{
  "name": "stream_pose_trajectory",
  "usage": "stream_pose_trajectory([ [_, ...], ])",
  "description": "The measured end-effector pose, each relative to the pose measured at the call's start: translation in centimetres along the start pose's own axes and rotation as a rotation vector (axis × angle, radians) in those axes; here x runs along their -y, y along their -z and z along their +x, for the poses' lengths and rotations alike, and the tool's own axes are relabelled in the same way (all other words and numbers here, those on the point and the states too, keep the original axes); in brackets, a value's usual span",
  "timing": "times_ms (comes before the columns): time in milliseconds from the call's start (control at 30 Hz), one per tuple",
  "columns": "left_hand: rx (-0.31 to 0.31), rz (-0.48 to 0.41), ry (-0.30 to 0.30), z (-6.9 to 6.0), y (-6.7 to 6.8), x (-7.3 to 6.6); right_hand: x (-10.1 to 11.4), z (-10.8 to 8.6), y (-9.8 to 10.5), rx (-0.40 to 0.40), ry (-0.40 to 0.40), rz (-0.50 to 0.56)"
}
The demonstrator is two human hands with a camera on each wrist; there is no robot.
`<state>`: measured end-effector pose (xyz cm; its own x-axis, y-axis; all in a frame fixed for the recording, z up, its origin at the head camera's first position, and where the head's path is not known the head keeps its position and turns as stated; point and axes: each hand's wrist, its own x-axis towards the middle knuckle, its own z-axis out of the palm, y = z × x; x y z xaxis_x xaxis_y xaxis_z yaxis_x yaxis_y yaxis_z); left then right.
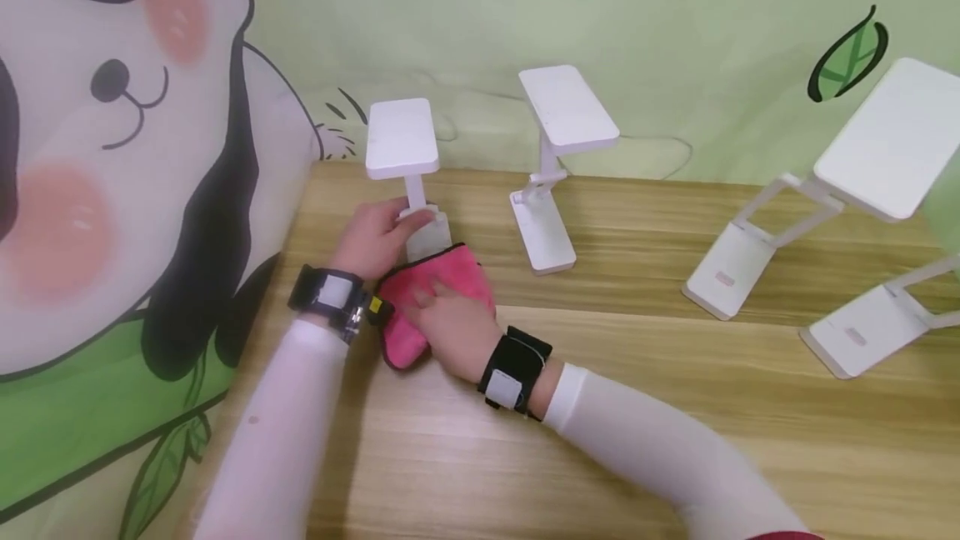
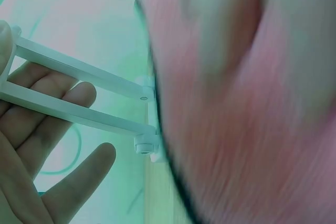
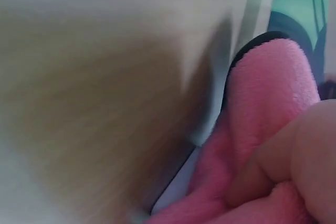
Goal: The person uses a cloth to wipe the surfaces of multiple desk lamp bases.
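At the leftmost white lamp (image 1: 402, 138), my left hand (image 1: 371, 238) holds the lower part of the arm near the base, with thumb and fingers on either side of it. The left wrist view shows the two parallel bars of the lamp's arm (image 2: 79, 72) in front of the fingers of my left hand (image 2: 47, 124). A pink cloth with dark edging (image 1: 405, 340) covers the near part of that lamp's base. My right hand (image 1: 457, 332) grips the cloth over the base. Folds of the pink cloth (image 3: 268, 87) bunch at my right hand (image 3: 294, 156).
A second white lamp (image 1: 543, 232) stands to the right, with two more lamps (image 1: 731, 269) (image 1: 866, 332) at the far right. Behind the wooden table (image 1: 637, 440) hangs a green backdrop (image 1: 675, 23) with a panda picture at left. Thin cables lie along the back.
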<state>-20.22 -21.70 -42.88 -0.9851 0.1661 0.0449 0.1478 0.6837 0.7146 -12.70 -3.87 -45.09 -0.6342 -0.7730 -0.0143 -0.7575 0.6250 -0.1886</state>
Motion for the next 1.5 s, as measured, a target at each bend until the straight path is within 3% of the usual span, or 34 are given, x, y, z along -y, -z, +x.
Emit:
stream_pose_trajectory([
  [133, 0.016, -0.024, -0.003, 0.0, -0.2, -0.2, -1.3, 2.4, -0.4, -0.097, 0.021, 0.031],
  [267, 0.034, -0.051, 0.0, 0.0, -0.1, -0.4, -2.9, 4.1, -0.3, -0.134, -0.008, 0.009],
  [400, 0.047, -0.064, 0.002, 0.0, 0.1, -0.3, -3.7, 3.9, -0.2, -0.157, -0.008, -0.009],
  [533, 0.045, -0.07, -0.015, 0.0, 0.3, -0.2, -3.2, 2.3, 0.2, -0.161, -0.025, -0.024],
  [800, 0.028, -0.046, 0.003, -0.2, 0.7, 0.2, -1.1, -1.5, 1.3, 0.014, -0.076, -0.045],
  [967, 0.017, -0.042, 0.003, -0.1, 0.2, 0.5, 0.8, -1.5, 1.2, 0.102, -0.028, 0.011],
  [1100, 0.008, -0.041, 0.004, 0.0, -0.2, 0.5, 0.1, 0.9, 0.0, 0.02, 0.019, 0.014],
  [1267, 0.027, -0.06, -0.01, 0.0, -0.3, 0.4, -2.7, 4.0, -0.4, -0.089, 0.007, 0.065],
  [1367, 0.036, -0.07, -0.022, -0.1, -0.1, 0.4, -4.0, 4.6, -0.5, -0.119, 0.001, 0.095],
  [1500, 0.035, -0.08, -0.018, -0.2, 0.2, 0.4, -4.4, 4.1, -0.8, -0.166, 0.017, 0.088],
])
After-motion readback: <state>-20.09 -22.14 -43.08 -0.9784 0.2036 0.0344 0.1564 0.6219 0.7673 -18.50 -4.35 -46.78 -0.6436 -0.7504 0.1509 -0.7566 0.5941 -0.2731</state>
